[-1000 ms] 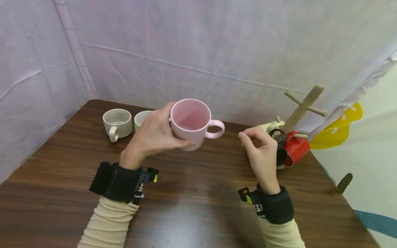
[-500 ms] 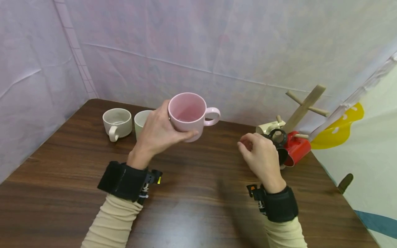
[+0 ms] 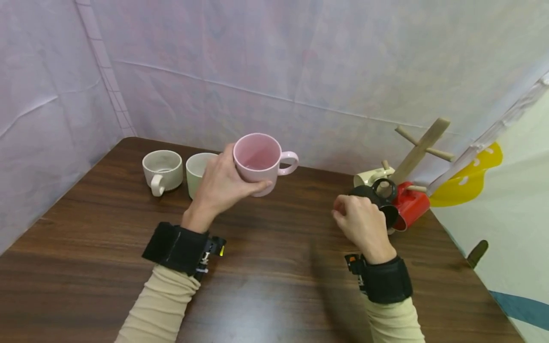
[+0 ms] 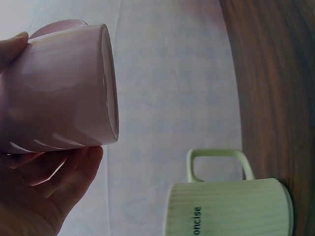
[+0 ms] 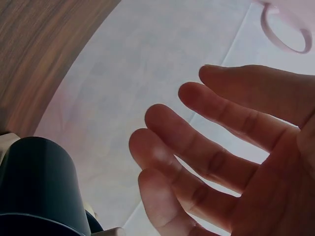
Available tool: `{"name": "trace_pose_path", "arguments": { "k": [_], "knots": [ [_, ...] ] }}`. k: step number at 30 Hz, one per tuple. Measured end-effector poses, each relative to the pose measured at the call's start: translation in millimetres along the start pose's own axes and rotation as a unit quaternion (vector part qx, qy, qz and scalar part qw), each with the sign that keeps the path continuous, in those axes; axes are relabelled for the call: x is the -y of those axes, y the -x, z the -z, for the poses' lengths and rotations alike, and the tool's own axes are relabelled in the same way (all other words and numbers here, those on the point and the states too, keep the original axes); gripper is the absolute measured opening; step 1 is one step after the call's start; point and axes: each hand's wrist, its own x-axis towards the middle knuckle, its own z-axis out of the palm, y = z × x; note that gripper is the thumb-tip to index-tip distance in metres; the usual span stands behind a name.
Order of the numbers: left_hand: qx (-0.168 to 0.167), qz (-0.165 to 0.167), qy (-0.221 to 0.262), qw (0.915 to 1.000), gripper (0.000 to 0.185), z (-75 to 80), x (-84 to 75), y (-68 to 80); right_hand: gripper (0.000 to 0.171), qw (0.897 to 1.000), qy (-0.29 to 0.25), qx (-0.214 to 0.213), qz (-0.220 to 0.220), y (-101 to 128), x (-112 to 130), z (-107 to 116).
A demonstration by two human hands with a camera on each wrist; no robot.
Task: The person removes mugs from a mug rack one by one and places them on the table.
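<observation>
The left hand [image 3: 223,183] holds a pink mug [image 3: 257,162] above the bench [image 3: 266,267], its grip wrapped round it, the right hand [image 3: 362,224] loosely open at 3 o'clock, and a pale green mug [image 4: 229,206] reads "oncise".

Dark brown wood-grain table [image 3: 274,286], surface glossy, a soft pale glare near its front edge. Pale lilac fabric sheets [image 3: 300,71] hang as walls behind and to the left, wrinkled, meeting at a seamed corner [image 3: 107,76] at back left. On the right, a white panel [image 3: 514,228] with a yellow shape [image 3: 467,181] and a teal band [image 3: 523,307]. Light even, diffuse.
</observation>
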Motion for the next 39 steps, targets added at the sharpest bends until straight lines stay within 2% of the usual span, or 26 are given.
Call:
{"name": "trace_pose_path", "arguments": {
  "k": [8, 18, 31, 39],
  "knots": [
    [0.018, 0.023, -0.009, 0.9995, 0.09, -8.4, 10.3, 0.7, 0.003, 1.0, -0.004, 0.018, 0.015, -0.4, -0.2, -0.2],
    [0.042, 0.064, 0.014, 0.997, 0.09, -20.8, 23.7, 4.1, 0.005, 0.999, -0.015, 0.034, 0.018, -0.3, 0.2, -1.4],
    [0.062, 0.098, -0.015, 0.9931, 0.085, -34.2, 38.2, 9.1, 0.007, 0.998, -0.008, 0.06, 0.019, -0.5, -1.2, -1.6],
    [0.07, 0.111, -0.029, 0.9909, 0.082, -41.9, 44.1, 12.4, 0.006, 0.998, -0.011, 0.054, 0.035, -1.4, -0.4, -2.4]
  ]
}}
